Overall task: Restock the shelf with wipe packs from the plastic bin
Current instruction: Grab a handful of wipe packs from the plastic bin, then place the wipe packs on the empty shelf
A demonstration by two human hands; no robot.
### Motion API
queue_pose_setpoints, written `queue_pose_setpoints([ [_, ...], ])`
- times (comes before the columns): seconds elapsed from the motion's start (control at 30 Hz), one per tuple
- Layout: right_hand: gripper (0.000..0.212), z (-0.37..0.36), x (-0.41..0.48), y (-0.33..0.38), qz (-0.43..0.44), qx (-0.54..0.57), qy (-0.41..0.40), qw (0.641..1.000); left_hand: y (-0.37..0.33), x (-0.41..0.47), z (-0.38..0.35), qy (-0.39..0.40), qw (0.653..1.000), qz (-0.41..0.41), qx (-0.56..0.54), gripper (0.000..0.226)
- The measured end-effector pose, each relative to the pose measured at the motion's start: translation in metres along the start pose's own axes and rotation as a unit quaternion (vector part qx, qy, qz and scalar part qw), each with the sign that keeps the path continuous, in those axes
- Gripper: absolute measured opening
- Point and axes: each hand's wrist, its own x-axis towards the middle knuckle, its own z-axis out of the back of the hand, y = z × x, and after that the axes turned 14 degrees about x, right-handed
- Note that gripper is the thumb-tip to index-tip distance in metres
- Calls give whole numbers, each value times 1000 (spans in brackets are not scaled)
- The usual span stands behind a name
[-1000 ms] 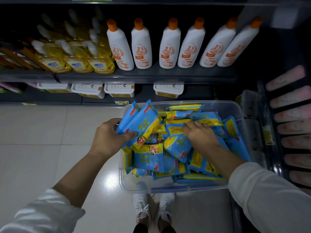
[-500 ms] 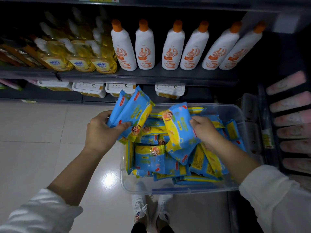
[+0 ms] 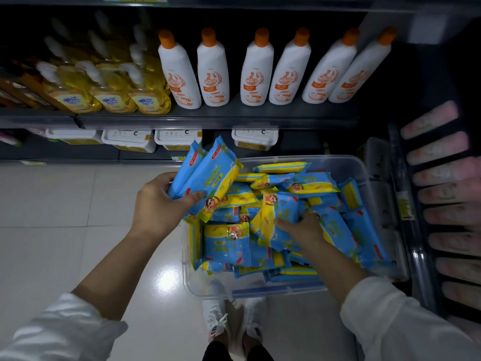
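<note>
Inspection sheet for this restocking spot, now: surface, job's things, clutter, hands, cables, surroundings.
Surface: pale tiled floor, glossy, with a light reflection.
Job's things: clear plastic bin piled with blue-and-yellow wipe packs.
Clutter: nothing seen.
Hands: left hand grips a handful of packs over the bin's left rim; right hand holds a single pack in the pile.
Cables: nothing seen.
Surroundings: shelf with white bottles and yellow bottles; white tubs below; pink packs at right.
</note>
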Motion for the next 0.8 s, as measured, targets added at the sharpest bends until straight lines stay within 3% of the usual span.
queue_pose_setpoints([
  [0.13,75,-1,3,-1,-35,42,-1,999,2,-6,-3,16,1000,-7,13,39],
  [0.27,70,1,-2,2,-65,134,49,988,2,-12,1,22,999,-11,28,39],
  [0.43,62,-1,-24,-2,-19,121,102,987,-5,-21,14,18,1000,-8,21,40],
  [0.53,37,5,-42,4,25,136,126,982,-12,-30,28,8,1000,-7,20,40],
  [0.8,16,39,-98,75,110,180,137,968,-67,-61,91,-23,999,-17,-20,34],
])
